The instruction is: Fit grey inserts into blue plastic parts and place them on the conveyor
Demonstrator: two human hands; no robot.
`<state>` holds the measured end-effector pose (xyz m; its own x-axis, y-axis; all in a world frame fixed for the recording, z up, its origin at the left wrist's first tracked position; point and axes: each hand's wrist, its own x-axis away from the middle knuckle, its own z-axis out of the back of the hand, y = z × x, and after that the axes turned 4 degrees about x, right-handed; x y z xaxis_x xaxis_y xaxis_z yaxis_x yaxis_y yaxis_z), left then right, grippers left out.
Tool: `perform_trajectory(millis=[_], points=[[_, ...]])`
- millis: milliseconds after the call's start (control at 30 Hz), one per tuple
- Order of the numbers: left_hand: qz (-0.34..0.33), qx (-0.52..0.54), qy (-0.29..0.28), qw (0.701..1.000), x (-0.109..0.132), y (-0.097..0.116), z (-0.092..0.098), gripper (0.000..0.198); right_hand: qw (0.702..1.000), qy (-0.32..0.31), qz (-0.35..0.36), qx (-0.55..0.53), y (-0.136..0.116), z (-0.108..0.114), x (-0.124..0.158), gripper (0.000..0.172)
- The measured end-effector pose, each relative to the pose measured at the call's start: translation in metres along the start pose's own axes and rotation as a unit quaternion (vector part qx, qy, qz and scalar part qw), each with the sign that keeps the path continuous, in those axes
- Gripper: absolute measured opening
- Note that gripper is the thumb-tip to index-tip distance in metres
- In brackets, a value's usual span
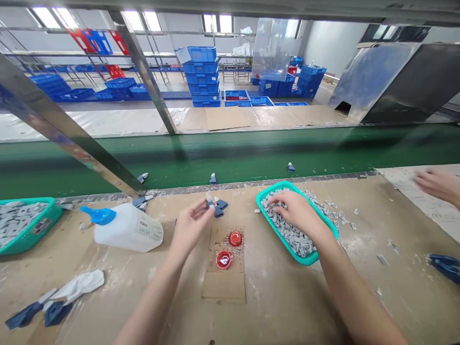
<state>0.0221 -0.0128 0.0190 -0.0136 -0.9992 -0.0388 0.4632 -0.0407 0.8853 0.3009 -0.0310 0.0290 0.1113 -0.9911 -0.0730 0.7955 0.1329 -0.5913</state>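
My left hand [194,221] is closed, with a small dark-blue and whitish plastic piece [210,201] pinched between thumb and fingers. Just past its fingertips lie a couple of similar dark-blue pieces [220,207] on the cardboard. My right hand [295,211] reaches into a turquoise basket [301,260], thumb and fingers apart over many small grey plastic parts [291,235]. No part can be made out between its fingers. Between my arms, two glossy red round cups [224,259] sit on a cardboard strip [224,287], with small crumbs around them.
A white squeeze bottle [132,227] with a blue spout lies left, near another turquoise basket [46,223]. A green conveyor belt [230,153] carries several blue-white pieces. Metal posts [143,67] rise at left. At right are another person's hand [438,184] and a dark-blue tool [445,267].
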Motion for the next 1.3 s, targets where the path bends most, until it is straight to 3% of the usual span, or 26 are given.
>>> perform_trajectory(millis=[133, 300, 400, 500, 600, 700, 767, 867, 1033, 1167, 1300], points=[[0.007, -0.168, 0.1, 0.981, -0.076, -0.021, 0.015, 0.04, 0.991, -0.043, 0.051, 0.113, 0.024, -0.01, -0.015, 0.023], [0.037, -0.295, 0.131, 0.946, -0.138, -0.035, 0.02, 0.046, 0.973, -0.024, 0.065, 0.218, 0.016, -0.023, -0.015, 0.019], [0.029, -0.335, 0.128, 0.933, -0.152, -0.038, 0.017, 0.048, 0.966, -0.016, 0.079, 0.246, 0.015, -0.019, -0.013, 0.022], [0.008, -0.356, 0.125, 0.926, -0.154, -0.038, 0.01, 0.039, 0.978, 0.02, 0.082, 0.193, 0.013, -0.008, -0.007, 0.022], [0.005, -0.353, 0.095, 0.931, -0.152, -0.038, 0.001, 0.036, 0.994, 0.057, 0.074, 0.053, 0.0, 0.001, 0.008, 0.027], [0.006, -0.326, 0.072, 0.942, -0.148, -0.035, -0.004, 0.028, 0.989, 0.03, 0.008, -0.147, -0.022, -0.004, 0.029, 0.018], [-0.009, -0.297, 0.076, 0.952, -0.139, -0.028, -0.004, 0.027, 0.96, -0.006, -0.069, -0.272, -0.033, -0.018, 0.041, 0.014], [-0.052, -0.231, 0.078, 0.968, -0.106, -0.014, 0.001, 0.029, 0.936, -0.025, -0.105, -0.336, -0.039, -0.045, 0.051, 0.013], [-0.089, -0.083, 0.052, 0.991, -0.009, 0.009, 0.019, 0.029, 0.912, -0.023, -0.147, -0.382, -0.041, -0.075, 0.049, 0.022], [-0.013, 0.148, 0.138, 0.979, 0.061, 0.006, 0.028, 0.029, 0.896, -0.027, -0.167, -0.411, -0.052, -0.083, 0.044, 0.027], [0.097, 0.25, 0.239, 0.933, 0.1, -0.014, 0.029, 0.031, 0.909, -0.036, -0.169, -0.38, -0.056, -0.093, 0.042, 0.026]])
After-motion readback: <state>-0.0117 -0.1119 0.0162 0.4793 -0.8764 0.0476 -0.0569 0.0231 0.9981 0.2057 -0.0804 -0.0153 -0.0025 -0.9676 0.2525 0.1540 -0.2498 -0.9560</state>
